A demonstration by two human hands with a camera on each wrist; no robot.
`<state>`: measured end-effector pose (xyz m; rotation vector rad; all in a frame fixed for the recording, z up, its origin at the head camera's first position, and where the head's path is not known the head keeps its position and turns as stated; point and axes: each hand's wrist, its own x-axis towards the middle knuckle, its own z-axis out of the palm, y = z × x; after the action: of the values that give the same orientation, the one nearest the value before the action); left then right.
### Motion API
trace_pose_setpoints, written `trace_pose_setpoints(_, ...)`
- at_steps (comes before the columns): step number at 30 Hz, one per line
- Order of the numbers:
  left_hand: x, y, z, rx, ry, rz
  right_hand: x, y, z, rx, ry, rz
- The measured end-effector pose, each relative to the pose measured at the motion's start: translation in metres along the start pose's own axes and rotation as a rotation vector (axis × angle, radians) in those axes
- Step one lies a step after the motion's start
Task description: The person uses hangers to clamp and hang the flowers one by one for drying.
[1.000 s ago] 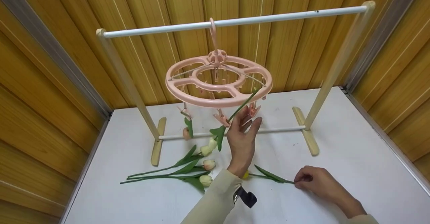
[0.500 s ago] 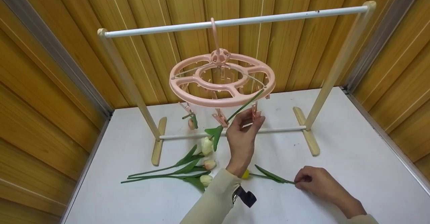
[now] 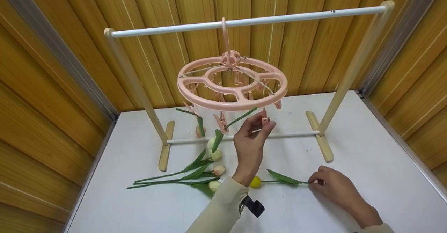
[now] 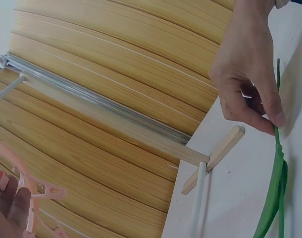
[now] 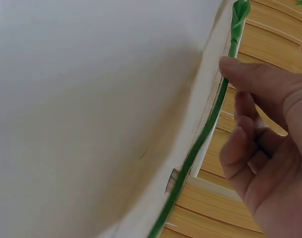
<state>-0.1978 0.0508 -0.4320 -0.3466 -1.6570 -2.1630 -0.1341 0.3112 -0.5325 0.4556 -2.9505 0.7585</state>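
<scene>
Left hand (image 3: 249, 149) pinches pink clip (image 3: 264, 117), right hand (image 3: 337, 187) yellow tulip (image 3: 283, 178) by slim green stem (image 5: 212, 117)

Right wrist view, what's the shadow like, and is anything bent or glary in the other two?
Right wrist view: a soft brownish shadow spreads over the white tabletop, while the tulip stem is readable; left wrist view: the wood-grain wall panels look bowed, probably lens distortion; head view: fairly even light, no strong glare on the pink clip hanger.

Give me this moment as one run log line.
Left hand: pinches pink clip; right hand: pinches yellow tulip by stem; pink hanger: on white bar; tulip bunch: on table
</scene>
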Motion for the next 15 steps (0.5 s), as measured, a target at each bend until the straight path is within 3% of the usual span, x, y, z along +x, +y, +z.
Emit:
trace_pose_setpoints(5, -0.002, 0.003, -0.005, -0.02, -0.024, 0.001, 0.001, -0.005, -0.007, -0.013, 0.034, 0.067)
trace_pose_setpoints(10, -0.004, 0.006, -0.009, -0.011, -0.04, 0.001, 0.0, -0.006, -0.01, -0.016, 0.081, 0.011)
trace_pose_setpoints(15, -0.004, 0.009, -0.013, -0.033, -0.045, 0.011, 0.002, -0.005, -0.005, 0.033, 0.184, -0.032)
